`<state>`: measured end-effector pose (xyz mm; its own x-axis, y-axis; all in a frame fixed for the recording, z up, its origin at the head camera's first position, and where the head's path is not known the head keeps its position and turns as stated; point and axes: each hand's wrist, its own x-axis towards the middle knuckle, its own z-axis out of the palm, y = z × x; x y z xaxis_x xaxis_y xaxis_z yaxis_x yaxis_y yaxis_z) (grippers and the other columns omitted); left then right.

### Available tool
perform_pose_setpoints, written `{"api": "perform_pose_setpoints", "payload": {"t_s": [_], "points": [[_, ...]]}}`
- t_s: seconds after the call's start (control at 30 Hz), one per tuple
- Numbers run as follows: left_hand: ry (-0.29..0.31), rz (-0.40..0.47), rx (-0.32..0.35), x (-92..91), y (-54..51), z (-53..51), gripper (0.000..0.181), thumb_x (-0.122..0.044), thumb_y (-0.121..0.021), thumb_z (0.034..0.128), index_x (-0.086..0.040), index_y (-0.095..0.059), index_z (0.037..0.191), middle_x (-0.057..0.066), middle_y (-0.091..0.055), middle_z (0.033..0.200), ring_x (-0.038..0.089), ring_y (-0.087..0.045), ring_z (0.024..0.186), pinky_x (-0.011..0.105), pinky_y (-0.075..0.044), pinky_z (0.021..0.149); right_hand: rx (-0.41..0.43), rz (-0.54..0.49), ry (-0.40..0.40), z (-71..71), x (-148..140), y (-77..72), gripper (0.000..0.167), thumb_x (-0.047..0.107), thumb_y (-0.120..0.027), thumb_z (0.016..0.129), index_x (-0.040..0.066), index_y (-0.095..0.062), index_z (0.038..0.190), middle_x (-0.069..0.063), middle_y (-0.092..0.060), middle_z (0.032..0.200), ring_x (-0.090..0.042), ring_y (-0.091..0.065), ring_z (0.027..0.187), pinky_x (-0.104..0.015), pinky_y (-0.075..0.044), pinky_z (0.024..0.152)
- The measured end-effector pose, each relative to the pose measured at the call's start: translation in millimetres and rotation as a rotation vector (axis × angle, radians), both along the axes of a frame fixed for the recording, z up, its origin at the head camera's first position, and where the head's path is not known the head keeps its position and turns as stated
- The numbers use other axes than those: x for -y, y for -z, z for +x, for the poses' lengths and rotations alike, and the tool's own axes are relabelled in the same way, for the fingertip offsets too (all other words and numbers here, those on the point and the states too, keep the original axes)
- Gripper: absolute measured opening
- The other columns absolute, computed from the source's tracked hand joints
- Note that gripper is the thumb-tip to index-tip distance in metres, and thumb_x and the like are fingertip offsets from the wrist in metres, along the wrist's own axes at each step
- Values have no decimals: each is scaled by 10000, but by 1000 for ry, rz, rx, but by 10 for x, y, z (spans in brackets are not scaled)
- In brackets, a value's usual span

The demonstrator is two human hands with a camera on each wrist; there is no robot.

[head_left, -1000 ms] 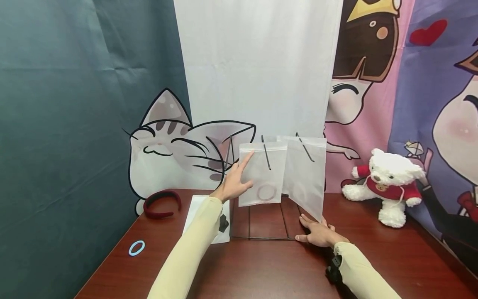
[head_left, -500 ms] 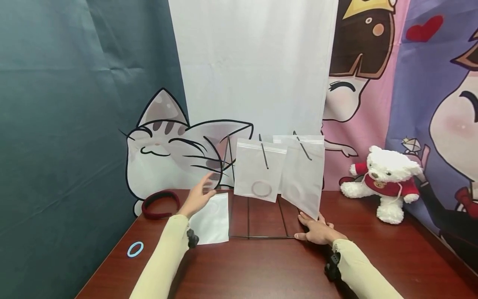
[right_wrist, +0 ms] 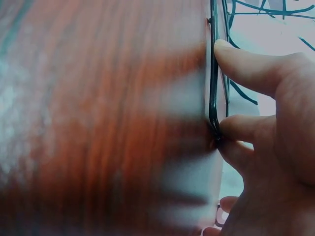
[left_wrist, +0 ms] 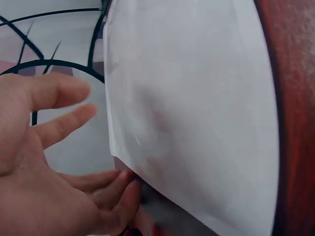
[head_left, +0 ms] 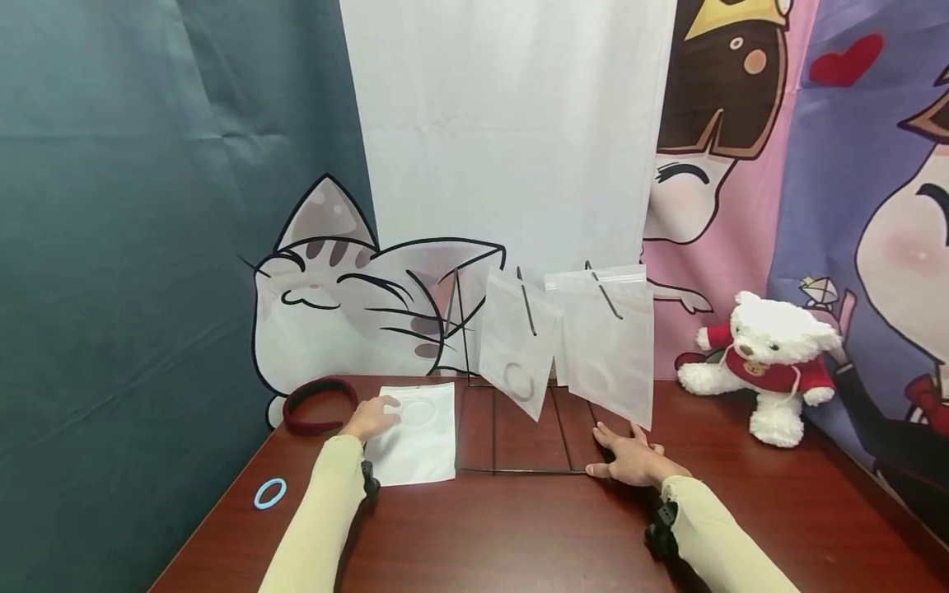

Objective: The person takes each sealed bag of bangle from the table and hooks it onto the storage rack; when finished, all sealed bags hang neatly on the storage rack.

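My left hand (head_left: pixel 373 417) is at the upper left edge of a white zip bag (head_left: pixel 418 457) lying on the table, a faint ring shape showing in the bag. In the left wrist view my fingers (left_wrist: pixel 59 88) are spread beside the edge of the bag (left_wrist: pixel 206 98), not closed on it. My right hand (head_left: pixel 633 457) rests on the front right corner of a black wire rack (head_left: pixel 519 472), its thumb and fingertips touching the wire base. Two translucent zip bags hang from the rack's prongs: the left one (head_left: pixel 511 329) with a pinkish ring, the right one (head_left: pixel 615 354) with a faint round shape.
A dark red headband (head_left: pixel 300 420) lies left of my left hand. Nearer me on the left is a light blue ring (head_left: pixel 270 493). A white teddy bear (head_left: pixel 778 354) in a red top sits at the right. Printed curtains (head_left: pixel 511 123) stand behind the table (head_left: pixel 511 535).
My left hand has left the left hanging bag and moved left and down to the bag on the table. Both hanging bags have swung. My right hand has stayed on the rack.
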<state>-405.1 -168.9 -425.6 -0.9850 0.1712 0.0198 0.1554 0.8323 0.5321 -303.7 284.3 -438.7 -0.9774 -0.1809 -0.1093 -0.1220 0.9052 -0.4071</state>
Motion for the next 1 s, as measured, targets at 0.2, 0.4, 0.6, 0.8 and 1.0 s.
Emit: {"api": "perform_pose_setpoints", "payload": {"t_s": [0.2,0.4,0.6,0.8,1.0], "points": [[-70,-30,72,-8,32,-20,406,-148,-662,845,-68,-672,1242,291,-581,1329,542,-438,1215,707,-363,991,-11,0,-1,-2,9,4,831,468,-730,860,36,-436,1506,-187,-317,1630,-687,-111,1418,-747,-294,938],[-154,45,44,10,82,-20,462,20,-731,750,-33,-678,1205,303,-571,1265,449,-472,1188,619,-437,1002,-10,-1,8,-14,3,17,835,467,-736,856,42,-436,1509,-180,-307,1636,-706,-168,1379,-696,-307,900],[-181,177,55,80,132,-27,499,122,-672,741,-22,-681,1219,283,-564,1381,385,-525,1205,546,-459,1034,-7,2,6,-25,3,29,831,470,-734,857,39,-440,1505,-178,-316,1633,-711,-166,1382,-732,-299,922],[-145,326,110,201,147,1,593,143,-663,766,-45,-639,1328,292,-432,1521,463,-411,1387,638,-353,1145,-13,3,14,-40,2,38,834,471,-736,855,42,-441,1506,-180,-312,1635,-681,-82,1430,-731,-287,935],[-128,462,90,303,83,83,667,132,-671,780,-144,-620,1385,225,-425,1562,444,-386,1428,655,-281,1181,-12,-8,19,-37,-5,30,836,463,-741,854,40,-437,1508,-178,-309,1636,-670,-74,1437,-715,-281,928]]}}
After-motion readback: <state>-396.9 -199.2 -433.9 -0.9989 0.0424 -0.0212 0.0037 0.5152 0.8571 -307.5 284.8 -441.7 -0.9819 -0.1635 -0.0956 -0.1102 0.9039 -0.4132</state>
